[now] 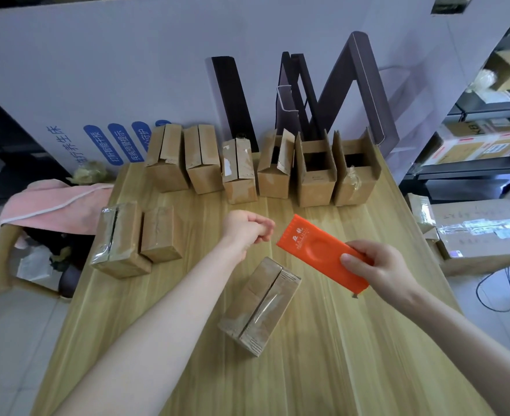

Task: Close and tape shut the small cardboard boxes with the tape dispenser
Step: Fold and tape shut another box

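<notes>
Right hand (377, 265) is gripping the orange tape dispenser (320, 250) at 3 o'clock, left hand (247, 229) curling shut by its far end, probably stretching tape (unseen) over the closed small box (259, 304) lying at 6 o'clock

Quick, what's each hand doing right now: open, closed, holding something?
Left hand: closed, fingers curled, nothing visible in it.
Right hand: closed on the flat orange plastic tape dispenser.

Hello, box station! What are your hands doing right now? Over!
Left hand curled, nothing visible in it. Right hand grips dispenser. Near box flaps down, on table below both hands. Nothing blocking it.
</notes>
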Demonstrator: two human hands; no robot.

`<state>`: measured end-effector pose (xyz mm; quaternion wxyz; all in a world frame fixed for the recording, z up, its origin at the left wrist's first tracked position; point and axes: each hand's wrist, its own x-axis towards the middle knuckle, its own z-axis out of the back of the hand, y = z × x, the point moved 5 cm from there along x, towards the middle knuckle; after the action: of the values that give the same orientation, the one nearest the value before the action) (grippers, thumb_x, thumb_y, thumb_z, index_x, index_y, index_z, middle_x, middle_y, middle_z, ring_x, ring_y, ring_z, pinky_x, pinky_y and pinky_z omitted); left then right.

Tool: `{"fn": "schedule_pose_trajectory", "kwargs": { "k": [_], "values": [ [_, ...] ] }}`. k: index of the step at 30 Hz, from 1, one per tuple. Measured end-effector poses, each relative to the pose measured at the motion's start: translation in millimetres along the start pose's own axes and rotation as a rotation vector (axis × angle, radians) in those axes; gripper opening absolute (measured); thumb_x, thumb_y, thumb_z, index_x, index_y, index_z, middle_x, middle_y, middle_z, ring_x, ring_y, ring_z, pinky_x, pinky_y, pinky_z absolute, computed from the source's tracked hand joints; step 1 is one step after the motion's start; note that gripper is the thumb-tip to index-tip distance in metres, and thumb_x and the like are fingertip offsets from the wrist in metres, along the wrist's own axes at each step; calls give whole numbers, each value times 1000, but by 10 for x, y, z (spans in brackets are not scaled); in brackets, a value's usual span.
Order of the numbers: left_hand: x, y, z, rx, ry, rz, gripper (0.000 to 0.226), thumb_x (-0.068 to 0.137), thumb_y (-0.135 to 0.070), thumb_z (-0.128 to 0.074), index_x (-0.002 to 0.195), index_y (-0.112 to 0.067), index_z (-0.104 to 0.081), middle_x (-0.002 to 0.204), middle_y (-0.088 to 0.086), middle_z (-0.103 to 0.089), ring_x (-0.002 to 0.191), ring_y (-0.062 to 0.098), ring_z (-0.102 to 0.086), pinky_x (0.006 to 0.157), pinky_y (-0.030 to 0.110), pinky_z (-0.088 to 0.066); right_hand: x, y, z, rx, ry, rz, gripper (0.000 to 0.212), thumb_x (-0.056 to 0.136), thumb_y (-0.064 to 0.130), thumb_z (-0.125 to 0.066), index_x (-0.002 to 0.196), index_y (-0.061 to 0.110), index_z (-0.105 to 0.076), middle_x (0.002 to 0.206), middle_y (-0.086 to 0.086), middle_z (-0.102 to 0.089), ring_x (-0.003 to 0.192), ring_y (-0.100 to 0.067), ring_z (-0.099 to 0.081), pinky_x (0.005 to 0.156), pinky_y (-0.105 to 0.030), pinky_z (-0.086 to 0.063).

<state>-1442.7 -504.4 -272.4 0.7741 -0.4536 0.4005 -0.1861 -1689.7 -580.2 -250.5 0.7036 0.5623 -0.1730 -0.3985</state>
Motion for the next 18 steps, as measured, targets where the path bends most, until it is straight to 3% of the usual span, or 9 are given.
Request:
{"fn": "schedule_pose_trajectory", "kwargs": {
  "k": [5,9,13,18],
  "values": [
    [214,328,206,62,-112,75,21,80,10,-65,71,-9,-70,76,9,-72,60,13,-64,56,20,-51,-257,-360,369,-92,-48,-103,15,88,0,-63,84,13,-71,61,-17,-63,44,-27,-59,41,-44,-52],
    [289,667,89,82,-136,140,5,81,-1,-72,79,-5,-74,73,9,-73,63,15,-65,62,25,-54,-323,-583,282,-128,-33,-149,7,88,4,-66,88,8,-71,62,-11,-64,44,-29,-61,41,-42,-52],
    [420,750,176,106,-194,148,11,80,-1,-71,74,-11,-73,71,5,-73,66,16,-68,73,31,-57,-380,-708,349,-145,-54,-175,2,87,11,-69,87,11,-71,59,-7,-64,44,-28,-61,40,-41,-51],
    [492,925,79,135,-144,153,8,80,-8,-75,73,-11,-74,66,6,-72,61,16,-65,71,29,-56,-304,-800,320,-479,-71,-219,9,88,22,-64,80,27,-67,57,7,-65,45,-14,-63,47,-29,-46]
  ]
}}
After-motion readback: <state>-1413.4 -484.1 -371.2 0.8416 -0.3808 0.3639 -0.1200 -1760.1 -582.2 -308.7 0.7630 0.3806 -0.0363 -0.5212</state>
